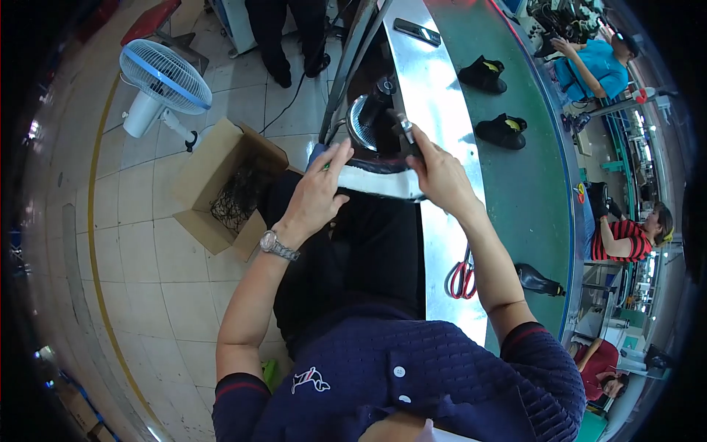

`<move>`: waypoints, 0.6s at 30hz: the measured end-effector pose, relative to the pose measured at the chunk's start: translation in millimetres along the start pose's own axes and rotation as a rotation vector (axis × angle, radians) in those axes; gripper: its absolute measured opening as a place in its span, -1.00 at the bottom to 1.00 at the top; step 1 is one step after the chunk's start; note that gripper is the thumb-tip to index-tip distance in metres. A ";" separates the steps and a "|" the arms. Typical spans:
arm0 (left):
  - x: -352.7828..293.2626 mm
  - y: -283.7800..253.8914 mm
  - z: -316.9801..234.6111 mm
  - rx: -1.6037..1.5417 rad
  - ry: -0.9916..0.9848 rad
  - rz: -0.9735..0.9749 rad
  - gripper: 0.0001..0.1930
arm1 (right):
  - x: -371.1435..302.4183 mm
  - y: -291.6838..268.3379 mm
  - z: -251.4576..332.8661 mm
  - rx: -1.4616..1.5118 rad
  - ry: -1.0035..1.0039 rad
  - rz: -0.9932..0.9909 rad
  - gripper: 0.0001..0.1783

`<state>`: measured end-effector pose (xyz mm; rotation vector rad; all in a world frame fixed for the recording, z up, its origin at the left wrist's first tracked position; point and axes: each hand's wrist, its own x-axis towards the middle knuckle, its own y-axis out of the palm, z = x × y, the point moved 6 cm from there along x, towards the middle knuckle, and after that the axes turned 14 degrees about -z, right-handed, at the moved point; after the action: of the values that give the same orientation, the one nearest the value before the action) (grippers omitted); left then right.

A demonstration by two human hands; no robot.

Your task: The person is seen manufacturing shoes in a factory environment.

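Across my lap lies a dark shoe (pixel 375 180) with a broad white strip along the side facing me; its kind of upper is partly hidden. My left hand (pixel 315 193) grips its left end, thumb and fingers on either side. At the right end, my right hand (pixel 442 177) is closed round a dark tool with a metal part (pixel 406 130), which points up and away from me; its exact kind cannot be made out. Just beyond the shoe stands a round metal mesh guard (pixel 359 121) with a black fitting (pixel 384 87).
Red-handled scissors (pixel 463 278) and a phone (pixel 417 32) lie on the metal bench edge (pixel 434 81). Black shoes (pixel 502 131) stand on the green belt (pixel 523 191) to the right. At left are an open carton (pixel 210 188) of dark scraps and a fan (pixel 162 77). Other people work across the belt.
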<state>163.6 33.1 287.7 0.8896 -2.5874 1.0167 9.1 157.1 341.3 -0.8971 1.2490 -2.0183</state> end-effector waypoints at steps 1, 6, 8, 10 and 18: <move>-8.7 0.1 4.1 0.152 0.052 -0.001 0.05 | 1.1 4.3 -5.2 -0.100 0.091 0.090 -0.44; -84.4 -6.0 -0.1 -0.136 -0.428 -0.171 0.18 | -66.7 9.3 -5.5 0.147 0.178 0.468 -0.43; -105.7 -2.5 -9.5 -0.516 -0.685 -0.049 0.03 | -90.9 7.4 15.9 0.485 0.366 0.586 -0.41; -122.1 -21.9 -1.2 0.012 -0.532 -0.289 -0.41 | -96.8 6.4 38.4 0.463 0.214 0.581 -0.40; -140.6 -31.2 17.2 -0.175 -0.788 -0.320 -0.63 | -72.3 20.5 104.3 0.239 -0.227 0.837 -0.33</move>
<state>294.2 67.6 234.9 1.8676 -2.8829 0.3724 137.5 151.4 340.2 -0.3681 0.9924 -1.3111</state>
